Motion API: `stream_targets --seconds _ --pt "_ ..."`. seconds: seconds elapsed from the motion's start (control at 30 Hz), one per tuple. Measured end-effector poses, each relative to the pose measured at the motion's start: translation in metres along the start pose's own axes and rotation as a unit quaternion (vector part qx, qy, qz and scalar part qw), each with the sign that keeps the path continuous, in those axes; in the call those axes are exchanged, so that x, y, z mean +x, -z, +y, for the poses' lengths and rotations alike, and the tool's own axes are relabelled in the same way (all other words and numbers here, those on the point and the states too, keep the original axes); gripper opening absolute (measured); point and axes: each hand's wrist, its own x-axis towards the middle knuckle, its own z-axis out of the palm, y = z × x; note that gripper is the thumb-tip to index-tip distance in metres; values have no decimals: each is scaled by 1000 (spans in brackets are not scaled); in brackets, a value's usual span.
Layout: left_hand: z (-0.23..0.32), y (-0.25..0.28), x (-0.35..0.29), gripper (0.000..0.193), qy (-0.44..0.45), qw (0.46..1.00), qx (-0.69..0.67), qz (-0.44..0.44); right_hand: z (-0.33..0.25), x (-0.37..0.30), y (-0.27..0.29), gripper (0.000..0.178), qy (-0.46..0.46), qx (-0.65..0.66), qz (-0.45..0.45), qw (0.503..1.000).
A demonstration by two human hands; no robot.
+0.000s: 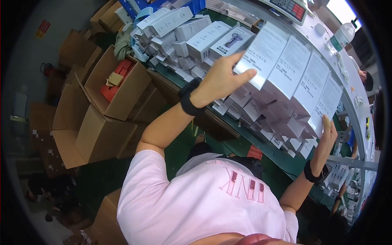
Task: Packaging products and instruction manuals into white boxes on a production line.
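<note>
A side-by-side row of several white printed boxes (288,69) is squeezed between my two hands at the right of the view. My left hand (222,77) grips the row's left end, its thumb over the front face and its other fingers partly hidden behind. At the opposite end, my right hand (325,134) presses against the last box with its fingers. Below and behind the row, more white boxes (253,108) lie stacked on the green table (281,157). Whether the held row still touches that stack I cannot tell.
Left of my hands, more white boxes (208,38) are piled along the table. An open carton (118,90) with red items inside stands beyond my left arm, another open carton (102,136) nearer. A scale (288,10) and a clear bottle (342,36) stand on the white shelf behind.
</note>
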Motion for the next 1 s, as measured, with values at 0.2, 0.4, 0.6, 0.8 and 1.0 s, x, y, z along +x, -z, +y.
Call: stream_targets --seconds 0.2,0.4,0.6,0.8,1.0 --pt "0 133 28 39 -4 994 86 71 -57 -4 -107 36 87 -102 -145 980" --pt "-93 227 73 49 121 990 35 65 -46 33 -228 44 96 -86 -177 976" --pt "-148 215 75 69 89 982 165 37 -25 38 -245 53 32 -116 -161 980" --pt "-156 221 86 63 107 972 210 21 -18 44 -240 64 48 -140 -134 980" --pt "-162 212 85 44 128 984 124 13 -26 14 -205 71 79 -131 -87 984"
